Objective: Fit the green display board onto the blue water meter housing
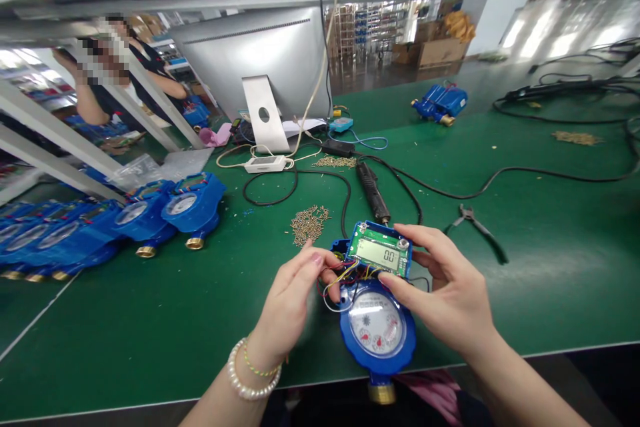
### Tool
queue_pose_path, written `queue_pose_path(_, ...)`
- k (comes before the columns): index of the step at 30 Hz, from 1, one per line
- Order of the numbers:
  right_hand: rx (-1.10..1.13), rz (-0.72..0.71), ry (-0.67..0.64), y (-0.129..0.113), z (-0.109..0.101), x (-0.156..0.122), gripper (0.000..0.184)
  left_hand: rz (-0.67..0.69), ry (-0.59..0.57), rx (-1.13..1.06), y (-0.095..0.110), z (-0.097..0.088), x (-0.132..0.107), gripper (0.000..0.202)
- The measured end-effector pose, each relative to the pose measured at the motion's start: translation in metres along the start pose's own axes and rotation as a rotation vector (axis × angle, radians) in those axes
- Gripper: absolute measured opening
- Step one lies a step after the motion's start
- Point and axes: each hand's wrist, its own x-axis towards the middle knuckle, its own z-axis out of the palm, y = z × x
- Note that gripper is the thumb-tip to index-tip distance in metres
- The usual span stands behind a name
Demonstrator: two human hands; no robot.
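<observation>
A blue water meter (377, 333) with a white dial and a brass fitting lies at the near edge of the green table (150, 320). Above the dial, a green circuit board with an LCD screen (379, 252) is tilted up, joined to the meter by coloured wires (345, 277). My left hand (293, 300) pinches the wires at the board's left side. My right hand (445, 287) holds the board's right edge with fingers and thumb.
A row of blue meters (100, 227) lies at the left. Piles of small brass screws (309, 223), an electric screwdriver (373, 192), pliers (477, 230), cables, a power strip (266, 163) and a monitor (260, 67) are behind. Another person (115, 73) sits far left.
</observation>
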Motion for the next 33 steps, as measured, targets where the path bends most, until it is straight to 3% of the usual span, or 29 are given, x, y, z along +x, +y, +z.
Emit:
queue_pose_path(3, -0.005, 0.001, 0.000, 0.000, 0.000, -0.001, 0.050, -0.031, -0.003, -0.021, 0.002, 0.001, 0.002, 0.019)
queue_pose_path(7, -0.010, 0.003, -0.004, -0.001, -0.001, -0.001, 0.050, -0.061, -0.035, 0.001, 0.003, -0.003, 0.004, 0.024)
queue_pose_path(12, -0.013, 0.008, -0.006, -0.001, -0.002, -0.001, 0.050, -0.085, -0.096, 0.028, 0.007, -0.009, 0.006, 0.027)
queue_pose_path(18, -0.007, 0.000, -0.007, 0.000, -0.001, -0.001, 0.050, -0.217, -0.184, -0.089, 0.013, -0.014, 0.005, 0.017)
queue_pose_path(21, -0.008, 0.003, -0.009, -0.001, -0.001, -0.001, 0.050, -0.228, -0.236, -0.042, 0.015, -0.017, 0.006, 0.014)
queue_pose_path(25, -0.003, 0.004, -0.010, 0.000, -0.002, -0.002, 0.050, -0.113, -0.270, 0.158, 0.014, -0.020, 0.008, 0.009)
queue_pose_path(29, 0.010, 0.015, -0.013, 0.000, -0.002, -0.001, 0.051, 0.031, -0.200, 0.398, 0.012, -0.017, 0.009, 0.012)
queue_pose_path(33, 0.020, 0.015, -0.013, 0.001, -0.003, -0.001, 0.050, 0.114, -0.242, 0.482, 0.010, -0.013, 0.006, 0.017)
